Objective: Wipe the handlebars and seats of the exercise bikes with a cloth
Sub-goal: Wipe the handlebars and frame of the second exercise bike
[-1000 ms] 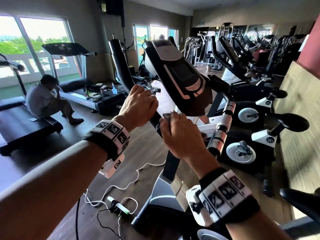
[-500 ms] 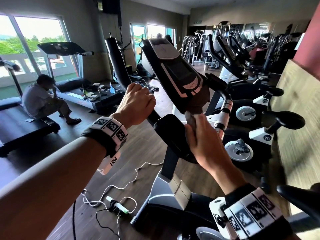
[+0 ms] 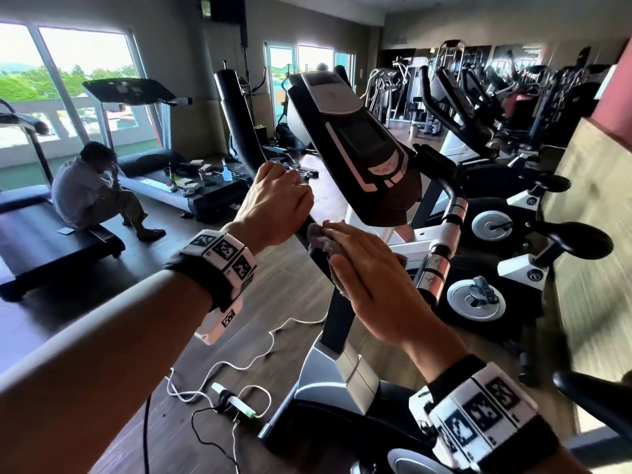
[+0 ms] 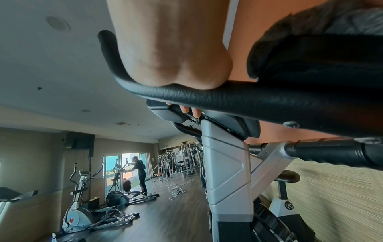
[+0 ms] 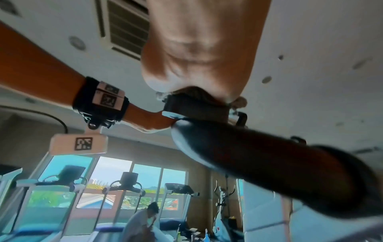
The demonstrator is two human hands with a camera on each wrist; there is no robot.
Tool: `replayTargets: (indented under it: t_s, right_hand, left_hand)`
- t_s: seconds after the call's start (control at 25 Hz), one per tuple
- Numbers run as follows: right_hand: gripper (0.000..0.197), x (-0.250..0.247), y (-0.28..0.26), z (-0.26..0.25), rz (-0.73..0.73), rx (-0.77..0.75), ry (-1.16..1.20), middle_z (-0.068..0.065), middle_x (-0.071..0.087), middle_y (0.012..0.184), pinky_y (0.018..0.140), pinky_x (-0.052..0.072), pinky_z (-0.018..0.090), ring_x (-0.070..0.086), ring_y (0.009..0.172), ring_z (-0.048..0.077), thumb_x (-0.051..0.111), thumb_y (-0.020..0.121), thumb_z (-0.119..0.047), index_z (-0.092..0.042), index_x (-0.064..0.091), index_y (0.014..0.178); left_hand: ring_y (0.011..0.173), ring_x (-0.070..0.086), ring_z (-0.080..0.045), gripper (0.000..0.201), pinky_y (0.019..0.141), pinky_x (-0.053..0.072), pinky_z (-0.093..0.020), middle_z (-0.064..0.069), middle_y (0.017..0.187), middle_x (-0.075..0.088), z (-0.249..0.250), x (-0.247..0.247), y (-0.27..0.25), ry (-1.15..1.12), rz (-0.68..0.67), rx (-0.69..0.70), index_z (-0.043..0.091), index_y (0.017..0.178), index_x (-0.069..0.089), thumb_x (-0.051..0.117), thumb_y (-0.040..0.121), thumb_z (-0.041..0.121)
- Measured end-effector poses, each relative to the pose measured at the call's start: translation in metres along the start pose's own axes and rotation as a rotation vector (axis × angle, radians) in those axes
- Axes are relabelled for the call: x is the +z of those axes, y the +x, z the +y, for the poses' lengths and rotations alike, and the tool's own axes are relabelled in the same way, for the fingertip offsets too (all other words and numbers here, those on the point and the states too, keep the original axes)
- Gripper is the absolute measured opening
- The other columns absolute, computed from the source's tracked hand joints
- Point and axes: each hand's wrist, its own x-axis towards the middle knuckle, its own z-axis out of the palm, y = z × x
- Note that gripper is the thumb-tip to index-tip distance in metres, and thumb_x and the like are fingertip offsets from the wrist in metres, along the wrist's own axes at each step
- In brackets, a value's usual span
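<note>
The black handlebar [image 3: 304, 230] of the exercise bike runs below its slanted console [image 3: 359, 145]. My left hand [image 3: 273, 203] grips the left bar; in the left wrist view the hand [image 4: 176, 57] wraps the handlebar [image 4: 207, 96] with fingertips [image 4: 186, 109] showing beneath. My right hand [image 3: 362, 268] lies flat, fingers straight, pressing a grey cloth [image 3: 319, 239] onto the padded centre of the bar. In the right wrist view the palm [image 5: 203, 57] sits on the cloth [image 5: 196, 101] over the dark pad [image 5: 269, 155]. The bike's seat [image 3: 595, 401] shows at lower right.
More exercise bikes with black seats [image 3: 567, 241] line the wood-panelled wall [image 3: 588, 234] on the right. A person [image 3: 89, 189] sits on a treadmill [image 3: 51, 248] at left. White and black cables [image 3: 232, 398] lie on the floor by the bike's base.
My right hand slid right off the centre pad with the cloth, then came back left and now lies flat on it. The left hand has kept its grip on the bar.
</note>
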Motion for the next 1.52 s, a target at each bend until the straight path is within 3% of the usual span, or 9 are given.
replayTargets:
  t_s: [0.16,0.36,0.56,0.76,0.92,1.04,1.2,1.32,1.52]
  right_hand:
    - [0.055,0.009,0.019,-0.003,0.015,0.124,-0.012,0.001,0.053,0.149,0.123,0.024,0.039,0.037,0.146,0.013,0.027,0.107,-0.042,-0.012,0.052,0.145]
    - [0.040,0.000,-0.037,0.007,0.163,-0.076,0.121,0.003,0.059,0.139,0.108,0.044,0.039,0.055,0.126,0.021,0.046,0.107,-0.027,-0.010,0.054,0.141]
    - [0.041,-0.002,-0.058,0.026,0.404,0.361,0.131,0.005,0.062,0.127,0.105,0.045,0.039,0.057,0.119,0.022,0.036,0.109,-0.032,-0.014,0.053,0.141]
    - [0.099,0.027,-0.082,0.009,0.101,0.543,-0.172,0.011,0.029,0.165,0.127,0.010,0.039,0.016,0.156,0.022,-0.013,0.095,-0.070,-0.007,0.031,0.158]
    - [0.089,0.014,-0.067,0.031,0.005,0.547,-0.059,0.002,0.006,0.171,0.126,-0.013,0.034,-0.005,0.157,0.007,-0.009,0.093,-0.061,-0.011,0.014,0.163]
    - [0.076,0.018,-0.075,0.019,0.047,0.467,-0.009,-0.003,-0.005,0.171,0.126,-0.012,0.034,-0.014,0.154,0.001,0.001,0.097,-0.051,-0.013,0.001,0.163]
    - [0.071,0.001,-0.087,0.033,-0.008,0.354,0.062,-0.001,0.023,0.169,0.126,0.010,0.039,0.015,0.154,0.009,0.034,0.104,-0.043,-0.022,0.002,0.164]
    - [0.065,0.001,-0.081,0.044,0.089,0.237,-0.046,0.006,0.049,0.152,0.118,0.030,0.049,0.043,0.139,0.018,0.035,0.105,-0.042,-0.013,0.022,0.162]
    - [0.062,0.028,-0.090,0.026,0.243,0.330,-0.198,0.009,0.041,0.159,0.127,0.015,0.042,0.030,0.151,0.020,0.028,0.107,-0.039,-0.008,0.026,0.160]
  left_hand:
    - [0.092,0.055,-0.028,0.055,0.101,0.034,-0.042,-0.004,0.090,0.068,0.002,-0.003,0.001,0.022,-0.030,-0.007,0.014,0.083,0.074,0.028,0.099,0.038]
    - [0.093,0.053,-0.027,0.060,0.101,0.034,-0.041,-0.005,0.092,0.067,0.005,-0.010,0.002,0.062,-0.109,-0.021,0.013,0.088,0.073,0.022,0.097,0.041]
    - [0.098,0.055,-0.029,0.055,0.103,0.033,-0.042,-0.007,0.095,0.068,0.008,-0.013,0.003,0.078,-0.129,-0.030,0.014,0.089,0.074,0.025,0.096,0.040]
    - [0.097,0.057,-0.033,0.046,0.104,0.035,-0.046,-0.011,0.094,0.070,0.009,-0.010,0.002,0.033,-0.075,-0.040,0.011,0.097,0.078,0.037,0.097,0.032]
    - [0.097,0.056,-0.031,0.049,0.104,0.035,-0.045,-0.010,0.094,0.070,0.011,-0.009,0.002,0.040,-0.079,-0.049,0.013,0.091,0.078,0.033,0.097,0.034]
    - [0.096,0.056,-0.031,0.052,0.103,0.036,-0.044,-0.010,0.092,0.069,0.011,-0.010,0.003,0.076,-0.088,-0.040,0.014,0.086,0.076,0.030,0.096,0.036]
    - [0.095,0.056,-0.032,0.052,0.103,0.035,-0.044,-0.011,0.090,0.069,0.011,-0.009,0.001,0.074,-0.092,-0.046,0.010,0.082,0.074,0.032,0.097,0.037]
    - [0.097,0.056,-0.034,0.050,0.103,0.034,-0.044,-0.013,0.092,0.070,0.011,-0.010,0.001,0.044,-0.079,-0.053,0.009,0.083,0.073,0.033,0.097,0.034]
    - [0.101,0.055,-0.034,0.043,0.106,0.032,-0.045,-0.013,0.096,0.072,0.011,-0.008,0.000,-0.011,-0.033,-0.072,0.010,0.090,0.076,0.039,0.098,0.031]
